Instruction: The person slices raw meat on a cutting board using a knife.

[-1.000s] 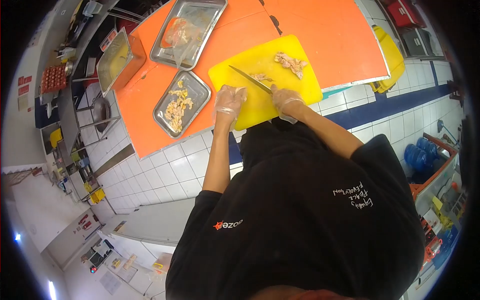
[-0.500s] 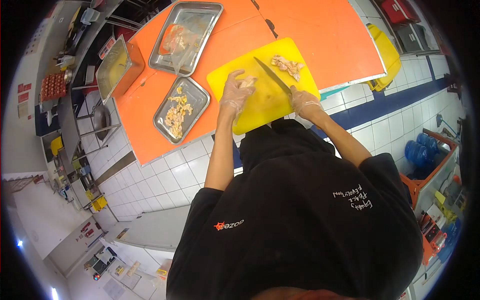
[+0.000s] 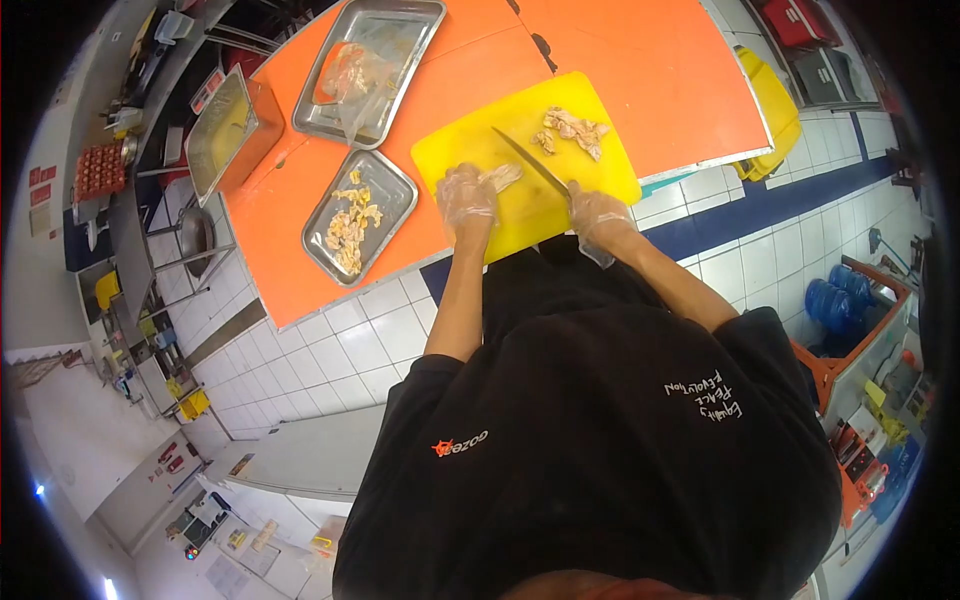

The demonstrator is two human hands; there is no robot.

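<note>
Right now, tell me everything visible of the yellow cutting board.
The yellow cutting board is a flat, plastic-looking slab with rounded corners, faintly smudged near its middle. It lies slantwise on the orange table, near side at the table's edge. Pale, crumpled pieces rest toward its far right; another pale piece lies at the left hand. A knife, in the right hand, slants above it.

Orange table [image 3: 660, 90], yellow cutting board [image 3: 465, 140], larger tray [image 3: 402, 42], smaller tray [image 3: 394, 200]

Pale meat pieces [image 3: 576, 130] on yellow board [image 3: 530, 212], knife [image 3: 531, 160] slanted between
</note>
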